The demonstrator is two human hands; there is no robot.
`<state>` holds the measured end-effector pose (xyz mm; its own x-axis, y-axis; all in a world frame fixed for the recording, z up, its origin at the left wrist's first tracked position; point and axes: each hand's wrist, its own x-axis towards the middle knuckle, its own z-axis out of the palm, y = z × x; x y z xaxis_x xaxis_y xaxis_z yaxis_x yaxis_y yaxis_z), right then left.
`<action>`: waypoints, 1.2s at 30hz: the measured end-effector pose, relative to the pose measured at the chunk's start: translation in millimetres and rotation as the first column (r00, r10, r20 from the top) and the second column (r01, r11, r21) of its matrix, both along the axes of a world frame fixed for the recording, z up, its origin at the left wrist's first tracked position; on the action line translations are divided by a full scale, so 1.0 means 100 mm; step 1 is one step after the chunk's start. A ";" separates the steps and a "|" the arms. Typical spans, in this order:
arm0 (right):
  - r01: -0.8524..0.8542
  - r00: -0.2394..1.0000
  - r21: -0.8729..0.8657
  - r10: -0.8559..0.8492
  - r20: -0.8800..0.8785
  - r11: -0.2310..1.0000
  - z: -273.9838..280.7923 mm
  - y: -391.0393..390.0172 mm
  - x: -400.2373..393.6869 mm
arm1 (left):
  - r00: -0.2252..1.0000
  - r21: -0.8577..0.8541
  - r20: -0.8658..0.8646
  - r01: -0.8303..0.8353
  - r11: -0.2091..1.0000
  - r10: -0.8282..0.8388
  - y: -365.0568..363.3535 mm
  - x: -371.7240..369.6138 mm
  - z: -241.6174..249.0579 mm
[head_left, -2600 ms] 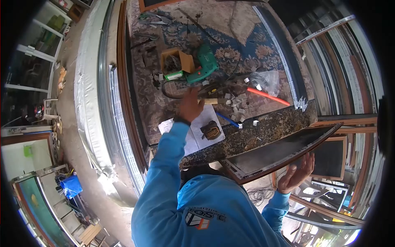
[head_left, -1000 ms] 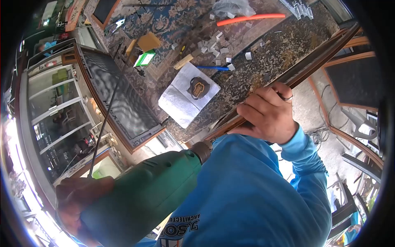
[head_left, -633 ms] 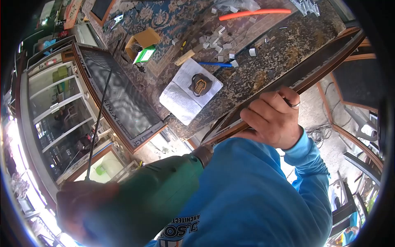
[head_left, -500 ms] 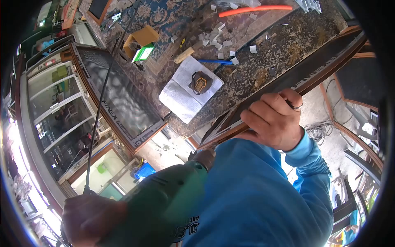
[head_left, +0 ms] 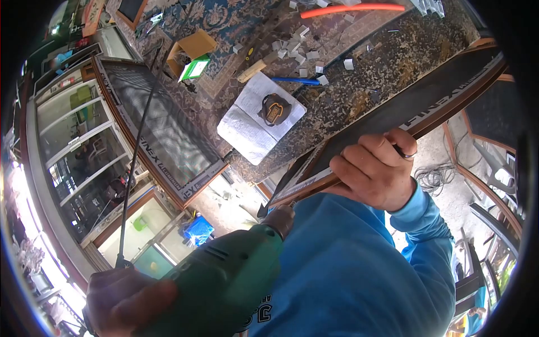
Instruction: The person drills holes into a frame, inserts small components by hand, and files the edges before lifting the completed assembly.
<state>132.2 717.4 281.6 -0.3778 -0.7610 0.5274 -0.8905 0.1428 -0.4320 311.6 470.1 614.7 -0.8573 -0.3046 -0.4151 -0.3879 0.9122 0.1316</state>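
My left hand (head_left: 126,297) is wrapped round the rear of a green power drill (head_left: 224,269), whose cord rises on the left. The drill's chuck (head_left: 281,218) points up at the brown edge of a framed dark panel (head_left: 393,101), right beside its near corner. My right hand (head_left: 376,168) grips that panel's long brown edge, fingers over the top and a ring on one finger. Printed protective tape runs along the frame, which leans against the table and my blue sweatshirt (head_left: 342,258).
On the worn table (head_left: 387,62) lie an open notebook (head_left: 247,121) with a tape measure (head_left: 274,109) on it, several small metal pieces (head_left: 295,48), a blue pen (head_left: 295,81), an orange strip (head_left: 353,10) and a cardboard box (head_left: 193,46). Another taped panel (head_left: 157,123) stands left.
The panel under my right hand has tilted, so more of its dark face and lettering shows. The drill has shifted slightly and looks less blurred. Both hands keep their hold.
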 end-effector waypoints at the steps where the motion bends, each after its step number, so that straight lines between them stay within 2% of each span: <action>1: -0.002 1.000 0.007 0.002 0.000 1.000 0.01 0.00 0.00 | 1.000 -0.002 0.001 0.000 1.000 0.000 0.00 -0.01 0.00; 15: -0.001 1.000 0.023 0.001 -0.010 1.000 0.04 -0.04 0.04 | 0.998 -0.075 -0.030 -0.058 0.995 0.056 -0.08 -0.10 -0.08; 36: -0.004 1.000 -0.023 0.004 -0.027 1.000 0.01 -0.03 0.03 | 0.973 0.164 -0.011 0.229 0.960 -0.230 -0.03 -0.11 -0.15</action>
